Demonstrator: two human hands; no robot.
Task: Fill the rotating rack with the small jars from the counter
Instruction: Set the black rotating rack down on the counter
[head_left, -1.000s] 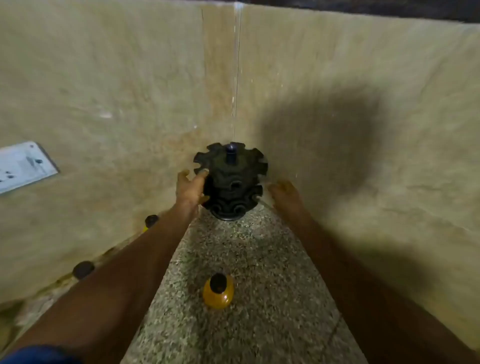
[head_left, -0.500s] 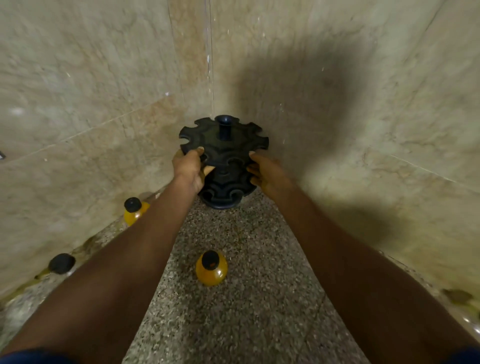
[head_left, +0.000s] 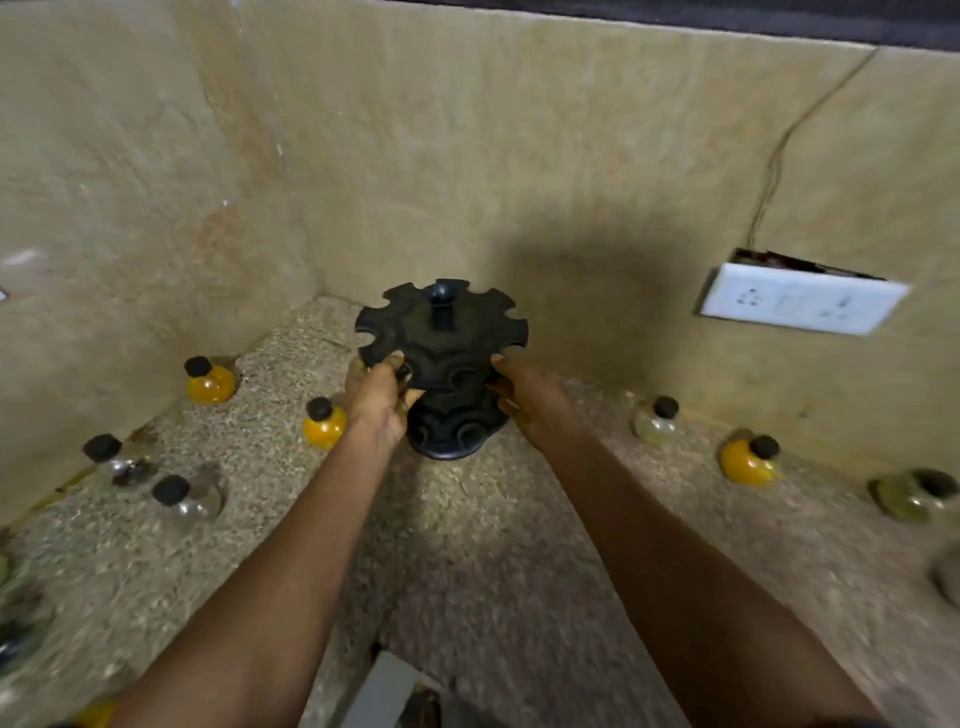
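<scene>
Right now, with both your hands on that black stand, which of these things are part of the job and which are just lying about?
Part of the job:
- black rotating rack, gripped by left hand and right hand
- orange jars
- clear jars
- speckled counter

Just lying about:
- white wall socket
- wire on the wall
</scene>
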